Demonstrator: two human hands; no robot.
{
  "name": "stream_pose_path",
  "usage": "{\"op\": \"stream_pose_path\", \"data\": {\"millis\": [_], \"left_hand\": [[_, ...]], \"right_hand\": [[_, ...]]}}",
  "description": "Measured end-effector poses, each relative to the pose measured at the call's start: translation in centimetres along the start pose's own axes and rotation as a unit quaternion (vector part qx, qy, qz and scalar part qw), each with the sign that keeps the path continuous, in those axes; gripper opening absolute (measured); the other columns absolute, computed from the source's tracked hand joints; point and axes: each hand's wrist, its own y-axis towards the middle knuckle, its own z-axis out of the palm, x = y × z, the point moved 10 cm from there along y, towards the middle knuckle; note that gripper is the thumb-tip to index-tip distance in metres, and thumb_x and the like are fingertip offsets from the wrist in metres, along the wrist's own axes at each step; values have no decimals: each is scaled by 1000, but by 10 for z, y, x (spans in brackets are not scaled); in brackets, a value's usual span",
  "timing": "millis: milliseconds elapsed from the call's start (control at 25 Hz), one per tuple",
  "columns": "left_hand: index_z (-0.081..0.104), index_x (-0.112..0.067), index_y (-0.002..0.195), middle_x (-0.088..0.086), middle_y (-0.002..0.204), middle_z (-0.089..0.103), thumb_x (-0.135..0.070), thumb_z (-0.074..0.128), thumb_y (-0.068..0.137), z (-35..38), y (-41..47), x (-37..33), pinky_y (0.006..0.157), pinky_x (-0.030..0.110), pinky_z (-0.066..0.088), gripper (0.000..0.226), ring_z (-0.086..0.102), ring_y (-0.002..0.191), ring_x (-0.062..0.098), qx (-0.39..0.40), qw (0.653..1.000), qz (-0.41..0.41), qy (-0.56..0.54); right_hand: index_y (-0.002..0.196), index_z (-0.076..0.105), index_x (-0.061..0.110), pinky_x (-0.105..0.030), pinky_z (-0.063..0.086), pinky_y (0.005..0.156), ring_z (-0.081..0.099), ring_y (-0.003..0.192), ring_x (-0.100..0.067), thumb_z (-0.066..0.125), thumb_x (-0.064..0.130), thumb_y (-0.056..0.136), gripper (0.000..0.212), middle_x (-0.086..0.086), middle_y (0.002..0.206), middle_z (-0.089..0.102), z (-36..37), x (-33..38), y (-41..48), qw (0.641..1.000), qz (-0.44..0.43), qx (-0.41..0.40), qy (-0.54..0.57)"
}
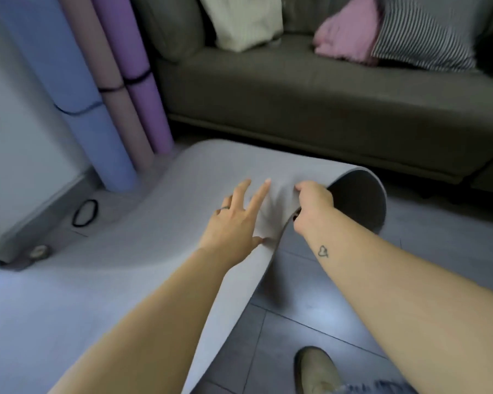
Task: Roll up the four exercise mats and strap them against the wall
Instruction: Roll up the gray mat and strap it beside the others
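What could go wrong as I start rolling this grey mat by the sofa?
The grey mat has a wide, loose first curl, gripped only by the right hand while the left hand lies flat, so it may roll slack or crooked. Its far corner lies close to the purple rolled mat and could nudge it.

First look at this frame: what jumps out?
The grey mat in the centre, its far end curled over, with the right hand gripping that curled edge and the left hand flat on top, fingers spread. Upper left, a blue roll, pink roll and purple roll stand against the wall, each banded in black. A loose black loop lies on the floor nearby.
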Motion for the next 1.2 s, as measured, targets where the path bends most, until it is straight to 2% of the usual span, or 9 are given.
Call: {"op": "stream_pose_path", "data": {"millis": [160, 280, 360, 480, 560, 680, 840, 1000, 1200], "left_hand": [[-6, -35, 150, -5, 155, 0, -41, 67, 83, -76, -33, -30, 105, 45, 37, 99, 23, 138, 30, 27, 999, -15, -30], [7, -30, 151, -3, 153, 15, -31, 60, 87, -119, -53, -48, 103, 45, 38, 83, 29, 134, 30, 0, 996, -43, -81], [14, -27, 151, 1, 150, 27, -12, 49, 93, -143, -67, -47, 98, 43, 42, 70, 41, 127, 30, -42, 995, -80, -37], [20, -25, 150, 6, 143, 35, -5, 42, 94, -158, -96, -37, 93, 41, 45, 64, 51, 118, 30, -27, 989, -142, -13], [22, -26, 149, 9, 137, 41, -6, 40, 95, -165, -118, -33, 89, 42, 46, 60, 53, 112, 32, -26, 986, -165, -11], [28, -26, 147, 14, 131, 48, -3, 32, 94, -184, -154, -33, 90, 43, 44, 58, 52, 110, 35, -70, 979, -185, -53], [39, -24, 142, 14, 123, 56, 0, 30, 91, -218, -202, -28, 93, 42, 46, 57, 54, 108, 33, -155, 956, -210, -135], [49, -25, 134, 7, 122, 60, -7, 34, 95, -243, -238, -17, 94, 37, 46, 45, 56, 109, 28, -201, 928, -233, -212], [51, -21, 131, 0, 111, 60, -10, 38, 97, -270, -273, -8, 84, 24, 37, 38, 52, 98, 16, -243, 909, -247, -232]], "right_hand": [[121, 55, 2, -37, 46, 97, 55, 95, -22, 50, 11, 97, 26, -9, 77, 48, 8, 31, -85, 995, 32, 91, -25], [134, 45, 2, -31, 50, 77, 55, 80, -21, 47, 11, 98, 37, -17, 117, 59, 10, 43, -140, 988, 8, 154, 16], [138, 40, 2, -28, 49, 75, 59, 93, -24, 42, 14, 100, 40, -17, 136, 51, 7, 43, -170, 982, 0, 187, 3], [127, 51, 4, -34, 43, 91, 57, 115, -29, 42, 31, 101, 38, -17, 129, 56, -4, 34, -234, 946, 48, 308, -89], [107, 61, 6, -33, 45, 86, 63, 94, -23, 43, 32, 101, 32, -13, 112, 64, -25, 42, -260, 914, -2, 353, -199], [93, 61, 13, -31, 44, 70, 57, 77, -19, 53, 36, 96, 25, -8, 99, 63, -80, 58, -244, 933, -89, 259, -233], [141, 39, 12, -60, 35, 97, 40, 128, -39, 57, 63, 83, 79, -21, 143, 40, -120, -41, -229, 954, 119, 219, -169], [142, 34, 11, -67, 27, 104, 36, 128, -49, 68, 81, 54, 117, -20, 145, 39, -98, -153, -270, 903, 333, 266, -45], [110, 52, 6, -52, 47, 93, 53, 105, -42, 78, 70, 52, 89, -20, 115, 56, -58, -156, -299, 886, 370, 265, 92]]}}
